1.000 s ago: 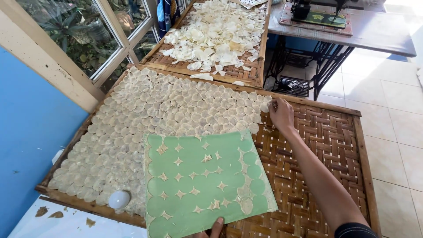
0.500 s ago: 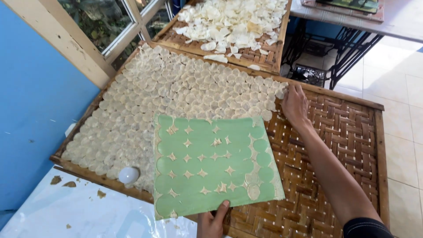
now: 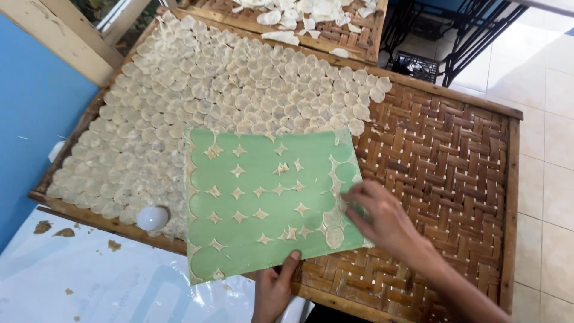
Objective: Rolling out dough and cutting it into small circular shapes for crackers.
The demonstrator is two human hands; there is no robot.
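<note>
Your left hand [image 3: 272,292] pinches the near edge of the green sheet [image 3: 269,203], thumb on top and fingers closed under it, so the sheet lies tilted over the woven bamboo tray [image 3: 442,167]. Your right hand [image 3: 382,218] rests on the sheet's right edge with its fingers [image 3: 353,200] spread and pressing on the surface; it closes on nothing that you can make out. Just below those fingertips one pale round dough disc [image 3: 335,237] clings to the sheet, and small star-shaped dough scraps [image 3: 239,170] dot the green between round marks.

Beyond the far edge of the sheet, away from your left-hand grip, rows of thin round discs [image 3: 239,90] overlap like scales across the left part of the tray. To the right of your right hand the weave is bare up to the wooden frame. Left of the grip, a small white ball-shaped object [image 3: 152,218] sits at the tray's near rim.

Nearer than your left hand lies a clear plastic-covered surface [image 3: 107,281] with brown crumbs. Farther off, a second tray [image 3: 335,36] holds loose pale pieces. A blue wall [image 3: 30,125] stands on the left, pale floor tiles [image 3: 547,119] on the right, and a black metal stand [image 3: 436,36] beyond.
</note>
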